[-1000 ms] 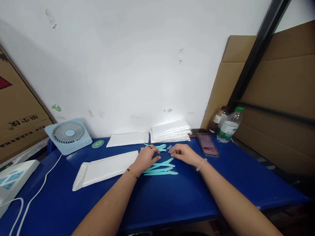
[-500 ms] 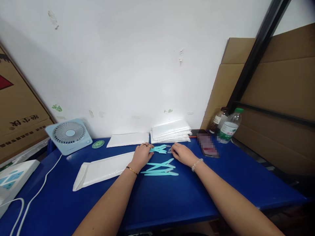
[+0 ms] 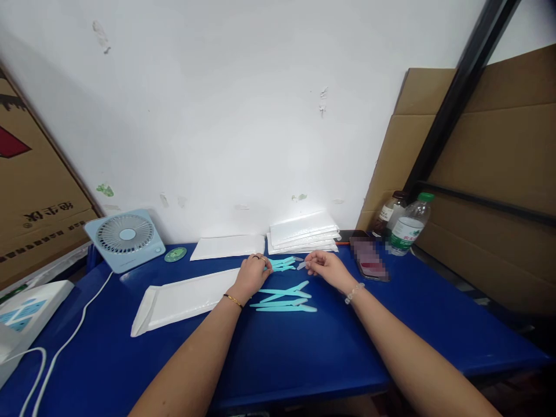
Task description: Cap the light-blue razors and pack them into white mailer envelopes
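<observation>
Several slim turquoise tools [image 3: 284,308] with pale tips lie on the blue table, in front of and between my hands. Behind them is a second turquoise group [image 3: 283,263], partly under the fingers of my left hand [image 3: 252,273], which are closed on its left end. My right hand [image 3: 325,267] is at the right of that group, its thumb and forefinger pinching a small clear piece [image 3: 301,265]. A padded white envelope [image 3: 185,298] lies left of my left hand, its right end beside the wrist.
A stack of white envelopes [image 3: 303,229] and a single envelope [image 3: 228,247] lie by the wall. At left are a blue fan [image 3: 127,234], a green disc [image 3: 175,255] and a power strip [image 3: 32,315]. A phone [image 3: 369,258] and bottles [image 3: 407,229] stand at right.
My right hand has shifted slightly right, with the clear piece now showing at its fingertips. My left hand stays on the turquoise group. The view has shifted slightly.
</observation>
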Tool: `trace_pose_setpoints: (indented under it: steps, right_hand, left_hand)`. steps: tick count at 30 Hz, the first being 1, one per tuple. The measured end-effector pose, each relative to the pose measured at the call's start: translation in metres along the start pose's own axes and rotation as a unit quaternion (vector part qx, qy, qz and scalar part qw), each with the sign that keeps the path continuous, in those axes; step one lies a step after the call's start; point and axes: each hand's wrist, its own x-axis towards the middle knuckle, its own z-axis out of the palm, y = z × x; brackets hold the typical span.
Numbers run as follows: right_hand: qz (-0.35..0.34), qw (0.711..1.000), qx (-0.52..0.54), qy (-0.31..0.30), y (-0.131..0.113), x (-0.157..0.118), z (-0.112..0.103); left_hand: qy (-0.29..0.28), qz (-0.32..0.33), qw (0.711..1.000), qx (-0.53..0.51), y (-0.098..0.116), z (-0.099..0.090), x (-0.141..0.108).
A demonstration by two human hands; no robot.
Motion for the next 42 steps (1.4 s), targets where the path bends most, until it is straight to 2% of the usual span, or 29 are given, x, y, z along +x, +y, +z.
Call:
trace_pose_setpoints:
  steps: [7,13,20,23,27,29,31,33,35,38,42]
  right_hand:
    - [-0.034,0.999,0.005,0.016,-0.005,-0.002,0.002]
    - [-0.032,0.999,0.003,0.004,-0.008,-0.004,0.008]
    - [-0.052,0.998,0.008,0.022,-0.011,-0.004,0.007]
    - [-0.051,0.999,0.012,0.003,-0.011,-0.006,0.010]
    - [-0.036,0.996,0.017,-0.079,-0.016,-0.009,0.009]
    - [-0.038,0.995,-0.023,-0.094,-0.019,-0.009,0.002]
    - [-0.055,0.992,-0.102,-0.045,-0.019,-0.008,-0.009]
    - [-0.076,0.977,-0.197,0.026,-0.015,-0.006,-0.020]
    - [-0.085,0.956,-0.278,0.050,-0.009,-0.003,-0.028]
    - [-0.083,0.934,-0.347,0.001,-0.001,-0.002,-0.031]
    - [-0.079,0.920,-0.381,-0.043,0.002,-0.002,-0.026]
  left_hand:
    - [-0.002,0.002,0.999,-0.032,0.004,-0.003,-0.001]
    - [0.011,0.016,0.999,-0.043,0.004,-0.002,-0.001]
    - [0.004,0.012,0.999,-0.051,0.005,-0.004,-0.001]
    - [-0.001,0.015,0.997,-0.069,0.009,-0.005,-0.002]
    - [-0.037,0.035,0.992,-0.118,0.017,-0.007,-0.008]
    - [-0.078,0.033,0.986,-0.141,0.021,-0.009,-0.012]
    - [-0.097,0.030,0.985,-0.139,0.024,-0.010,-0.014]
    - [-0.066,0.029,0.993,-0.096,0.023,-0.009,-0.014]
    - [-0.013,0.020,0.999,-0.030,0.018,-0.008,-0.013]
    - [0.027,-0.011,0.999,0.039,0.008,-0.006,-0.008]
    - [0.004,-0.014,0.998,0.053,0.000,-0.004,-0.004]
